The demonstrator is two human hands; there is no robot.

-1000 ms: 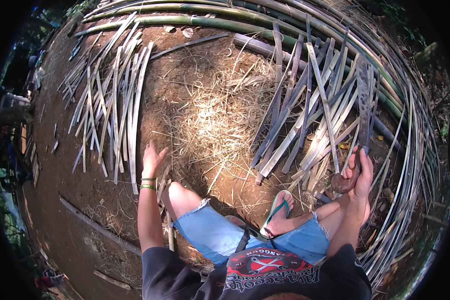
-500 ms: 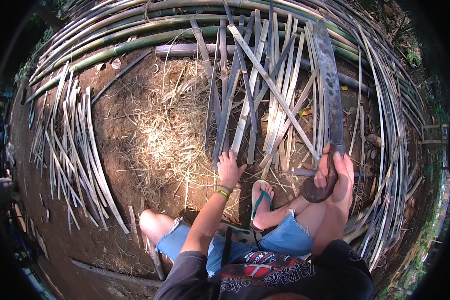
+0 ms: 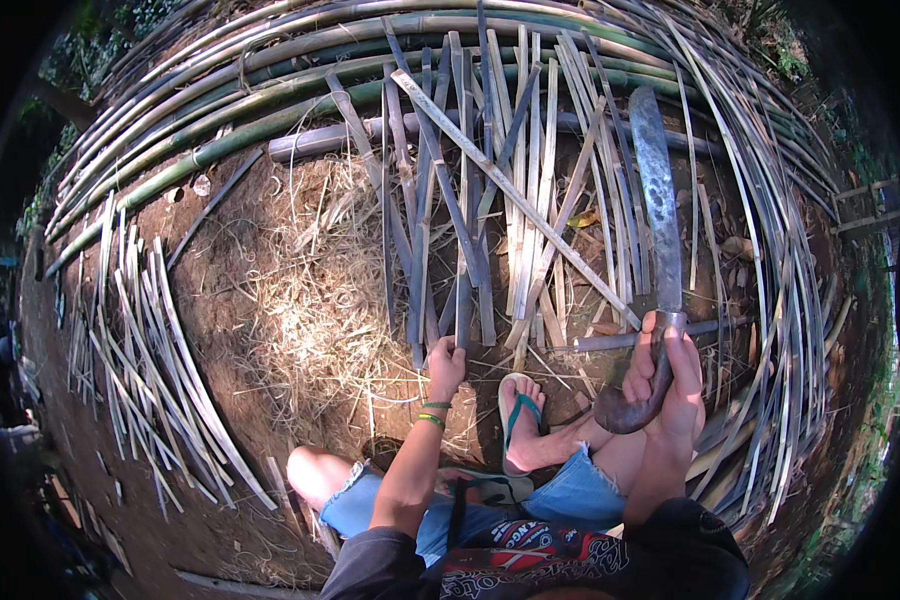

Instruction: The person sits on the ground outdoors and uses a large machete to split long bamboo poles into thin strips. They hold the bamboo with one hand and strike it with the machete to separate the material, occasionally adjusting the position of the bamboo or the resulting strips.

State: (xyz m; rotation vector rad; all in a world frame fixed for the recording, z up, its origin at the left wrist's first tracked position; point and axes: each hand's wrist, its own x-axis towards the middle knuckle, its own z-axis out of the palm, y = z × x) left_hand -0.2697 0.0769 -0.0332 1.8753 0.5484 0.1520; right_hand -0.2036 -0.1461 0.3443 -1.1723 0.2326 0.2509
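Note:
My right hand (image 3: 670, 385) is wrapped round the dark curved handle of a machete (image 3: 655, 190). Its long, stained blade points away from me, over the right side of the split bamboo. My left hand (image 3: 446, 368), with green and yellow bands at the wrist, closes on the near end of a dark bamboo strip (image 3: 463, 310). That strip lies among several others, some dark and some pale. A long pale strip (image 3: 515, 190) crosses slantwise over the pile, clear of both hands.
Curly bamboo shavings (image 3: 320, 310) cover the ground left of the pile. Thin slats (image 3: 170, 370) lie at far left, and long strips (image 3: 770, 260) curve along the right. Whole bamboo poles (image 3: 300, 55) lie across the back. My sandalled foot (image 3: 522, 415) rests between the hands.
My left hand has gone from spread fingers over the strip ends to a grip on one dark strip. The machete has dropped slightly lower in view, still in my right hand.

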